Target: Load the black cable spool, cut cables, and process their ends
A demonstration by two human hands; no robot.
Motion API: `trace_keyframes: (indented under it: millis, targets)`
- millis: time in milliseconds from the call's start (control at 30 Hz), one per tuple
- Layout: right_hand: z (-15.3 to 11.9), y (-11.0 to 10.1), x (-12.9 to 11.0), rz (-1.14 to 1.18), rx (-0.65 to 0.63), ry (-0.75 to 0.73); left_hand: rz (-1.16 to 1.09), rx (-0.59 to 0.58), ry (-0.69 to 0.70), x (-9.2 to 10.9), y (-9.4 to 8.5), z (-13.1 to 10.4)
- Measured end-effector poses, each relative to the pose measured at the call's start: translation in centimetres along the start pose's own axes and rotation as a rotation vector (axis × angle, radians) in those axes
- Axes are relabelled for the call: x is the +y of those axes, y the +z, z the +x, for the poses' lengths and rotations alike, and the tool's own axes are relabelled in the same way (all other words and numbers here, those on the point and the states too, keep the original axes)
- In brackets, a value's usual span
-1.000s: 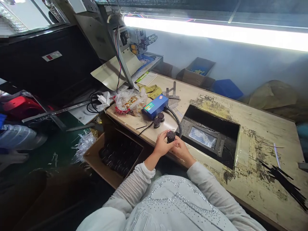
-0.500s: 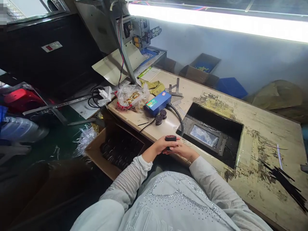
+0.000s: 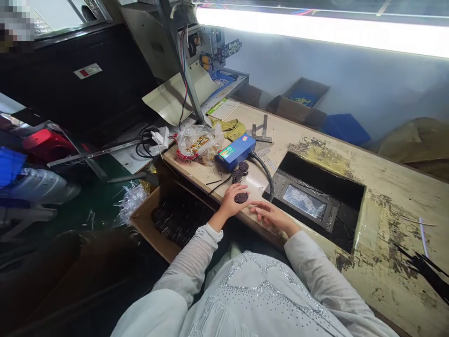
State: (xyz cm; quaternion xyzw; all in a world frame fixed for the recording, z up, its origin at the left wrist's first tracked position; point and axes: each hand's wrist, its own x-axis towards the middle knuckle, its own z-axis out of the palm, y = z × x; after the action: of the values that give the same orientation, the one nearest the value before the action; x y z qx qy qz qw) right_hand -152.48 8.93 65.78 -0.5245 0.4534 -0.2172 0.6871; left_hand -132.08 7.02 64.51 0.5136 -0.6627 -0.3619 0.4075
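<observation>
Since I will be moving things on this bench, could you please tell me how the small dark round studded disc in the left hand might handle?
The small dark round studded disc looks flat and thin, so probably light. Its bumpy face likely aids the left hand's grip. On edge it might roll.

My left hand (image 3: pixel 229 202) holds a dark round piece (image 3: pixel 241 197) in its fingertips, low over the near edge of the worn table (image 3: pixel 386 187). My right hand (image 3: pixel 271 215) lies just beside it, fingers spread and holding nothing. Two more dark round pieces (image 3: pixel 240 172) sit near a blue box (image 3: pixel 235 151) farther up. A rectangular cutout (image 3: pixel 315 194) opens to the right.
</observation>
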Motion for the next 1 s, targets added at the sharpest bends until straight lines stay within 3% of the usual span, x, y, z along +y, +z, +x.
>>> trace_keyframes:
  millis: [100, 233, 300, 400, 500, 600, 900, 1000]
  targets:
    - [0.4, -0.2, 1.0, -0.107, 0.183, -0.075, 0.186, -0.045, 0.032, -1.7, -0.2, -0.1]
    - [1.4, 0.7, 1.0, -0.472, 0.418, -0.481, 0.229, -0.072, 0.059, -2.7, -0.1, -0.4]
    - [1.8, 1.4, 0.2, -0.709, 0.413, -0.691, 0.232, -0.078, 0.065, -2.9, 0.0, -0.3]
    - [2.2, 2.4, -1.2, -1.029, 0.260, -0.846, 0.253, -0.105, 0.071, -3.3, 0.1, -0.2]
    - [2.2, 3.0, -1.9, -1.264, 0.133, -0.834, 0.288, -0.117, 0.057, -3.6, 0.2, -0.1]
    - [2.1, 3.2, -1.9, -1.351, 0.080, -0.785, 0.284, -0.116, 0.054, -3.6, 0.2, -0.1]
    - [2.1, 3.3, -1.9, -1.305, 0.033, -0.729, 0.228, -0.102, 0.080, -3.5, 0.1, -0.2]
    - [2.2, 2.8, -2.3, -1.290, 0.083, -0.711, 0.215, -0.095, 0.068, -3.7, 0.2, -0.2]
